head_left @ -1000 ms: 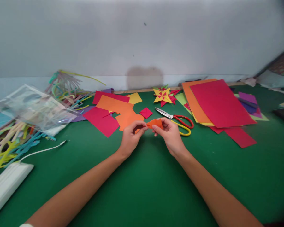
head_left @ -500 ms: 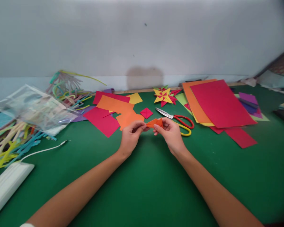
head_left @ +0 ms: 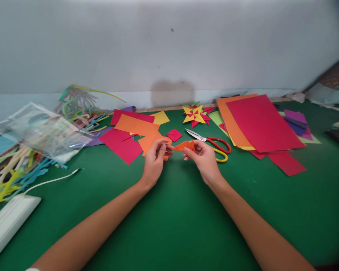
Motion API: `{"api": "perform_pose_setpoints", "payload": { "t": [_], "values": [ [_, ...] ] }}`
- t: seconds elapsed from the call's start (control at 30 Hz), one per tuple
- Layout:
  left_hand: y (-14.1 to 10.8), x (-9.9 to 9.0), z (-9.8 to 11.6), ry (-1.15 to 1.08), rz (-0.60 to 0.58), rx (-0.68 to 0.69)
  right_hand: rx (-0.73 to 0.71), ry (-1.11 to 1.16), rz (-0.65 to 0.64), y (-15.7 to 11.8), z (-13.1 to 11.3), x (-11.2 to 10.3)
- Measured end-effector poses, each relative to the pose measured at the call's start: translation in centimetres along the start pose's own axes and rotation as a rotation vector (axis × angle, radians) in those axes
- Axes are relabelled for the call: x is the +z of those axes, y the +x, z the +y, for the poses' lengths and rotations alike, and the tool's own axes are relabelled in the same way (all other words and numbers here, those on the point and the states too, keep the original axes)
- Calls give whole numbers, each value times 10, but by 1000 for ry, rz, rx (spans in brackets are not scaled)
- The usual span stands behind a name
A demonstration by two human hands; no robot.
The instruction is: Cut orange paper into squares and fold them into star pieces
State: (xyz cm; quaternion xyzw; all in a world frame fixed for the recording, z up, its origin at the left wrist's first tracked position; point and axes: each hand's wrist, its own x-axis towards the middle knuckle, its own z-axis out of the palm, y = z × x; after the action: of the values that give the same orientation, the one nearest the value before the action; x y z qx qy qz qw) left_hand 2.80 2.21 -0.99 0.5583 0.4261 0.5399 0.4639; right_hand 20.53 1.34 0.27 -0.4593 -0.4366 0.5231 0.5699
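Note:
Above the middle of the table, my right hand (head_left: 205, 159) pinches a small folded piece of orange paper (head_left: 187, 145) between thumb and fingers. The paper's pointed end faces left. My left hand (head_left: 154, 160) is at that tip, its thumb lifted and its fingers apart; whether a fingertip still touches the paper is unclear. Just behind the hands lies a small red folded square (head_left: 174, 135) with crossing creases. Beyond my right hand rest scissors (head_left: 214, 143) with red and yellow handles, their blades pointing left. A loose orange sheet (head_left: 151, 141) lies behind my left hand.
Folded paper stars (head_left: 194, 113) sit near the wall. A stack of red and orange sheets (head_left: 265, 124) is at the right. More cut paper (head_left: 121, 145) lies left of centre. Far left are coloured strips (head_left: 14, 165), a clear plastic bag (head_left: 42, 126) and a white power strip (head_left: 14, 222).
My left thumb and fingers have come apart from their pinch on the orange paper's tip, and the hand has opened. My right hand keeps its hold, nearly still.

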Motion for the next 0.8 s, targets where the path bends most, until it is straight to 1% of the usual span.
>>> {"api": "perform_pose_setpoints", "payload": {
  "t": [0.1, 0.27, 0.43, 0.6, 0.73, 0.8],
  "values": [
    [-1, 0, 1, 41, -33, 11, -13, 4, -9, 0, 1, -1],
    [-1, 1, -5, 89, -85, 26, -47, -29, -20, 1, 1, -1],
    [0, 0, -7, 77, -66, 48, -100, -64, -19, 1, 1, -1],
    [0, -1, -3, 66, -62, -5, -103, -81, -19, 2, 2, -3],
    [1, 0, -1, 43, -17, -26, -98, -61, -6, 3, 2, -4],
    [1, 1, 0, 8, -41, -21, -86, -57, -6, 2, 1, -2]
  ]
}}
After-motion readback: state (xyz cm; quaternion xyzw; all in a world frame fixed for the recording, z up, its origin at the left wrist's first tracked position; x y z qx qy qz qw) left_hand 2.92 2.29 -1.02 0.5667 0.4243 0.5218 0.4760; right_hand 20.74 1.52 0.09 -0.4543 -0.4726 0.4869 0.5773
